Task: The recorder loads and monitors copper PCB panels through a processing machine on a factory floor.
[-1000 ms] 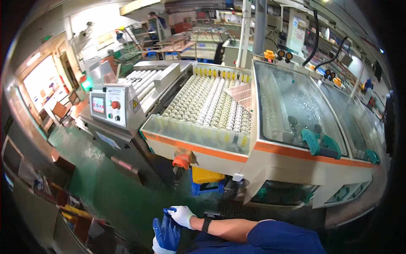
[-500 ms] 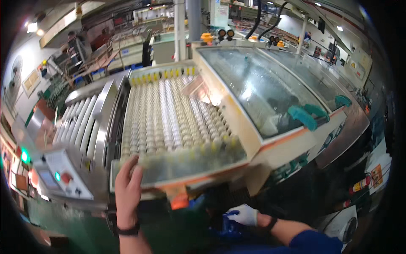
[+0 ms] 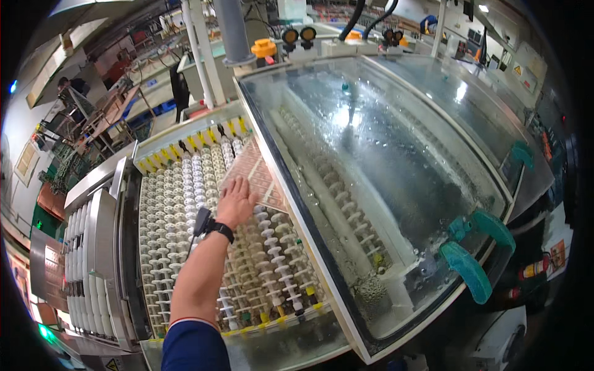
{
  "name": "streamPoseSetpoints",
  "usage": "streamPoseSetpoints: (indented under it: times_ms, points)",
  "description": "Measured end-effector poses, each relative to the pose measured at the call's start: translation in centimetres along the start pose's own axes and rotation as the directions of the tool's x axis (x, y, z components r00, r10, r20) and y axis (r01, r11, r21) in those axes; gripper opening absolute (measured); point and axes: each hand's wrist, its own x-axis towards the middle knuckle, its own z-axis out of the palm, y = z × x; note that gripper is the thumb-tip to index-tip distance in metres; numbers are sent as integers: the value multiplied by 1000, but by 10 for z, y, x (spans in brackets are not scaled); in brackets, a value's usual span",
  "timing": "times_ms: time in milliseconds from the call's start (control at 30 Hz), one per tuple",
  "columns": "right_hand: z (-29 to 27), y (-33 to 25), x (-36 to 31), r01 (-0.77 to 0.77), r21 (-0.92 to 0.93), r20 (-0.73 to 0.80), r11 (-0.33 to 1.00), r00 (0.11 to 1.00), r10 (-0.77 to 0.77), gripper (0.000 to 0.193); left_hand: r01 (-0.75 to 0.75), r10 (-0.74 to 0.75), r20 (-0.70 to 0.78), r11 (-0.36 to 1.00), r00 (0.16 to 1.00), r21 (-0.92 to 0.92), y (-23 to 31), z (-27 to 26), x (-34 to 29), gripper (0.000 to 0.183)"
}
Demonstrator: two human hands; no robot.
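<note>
My left hand (image 3: 236,203), bare with a black wristband, reaches out over the conveyor's rows of pale disc-shaped rollers (image 3: 192,185). Its fingers lie stretched out on the near-left part of a thin copper-coloured panel (image 3: 258,176) printed with a grid pattern. The panel rests tilted on the rollers, beside the frame of the large glass-lidded tank. The thumb's contact with the panel is hard to make out. My right hand is out of sight.
To the right, droplets cover the glass lid (image 3: 383,154), which has green handles (image 3: 470,269). A steel unit with white rollers (image 3: 83,266) adjoins on the left. A grey post (image 3: 232,31) rises behind. Further back, a person (image 3: 74,93) stands near tables.
My left hand has moved from the conveyor's near edge onto the copper-coloured panel. My gloved right hand, earlier low by a blue thing, has left the view. The view has shifted closer to the machine.
</note>
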Motion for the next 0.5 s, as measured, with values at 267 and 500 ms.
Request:
streamPoseSetpoints:
  times_ms: [267,500]
  points:
    - [27,-54,5,19,179,72,984,997,-32,24,262,-310,172,931,935,256,12,-113,-154,54]
    - [47,-65,-6,66,270,93,961,991,-94,23,522,-551,305,834,777,178,-23,-169,-215,44]
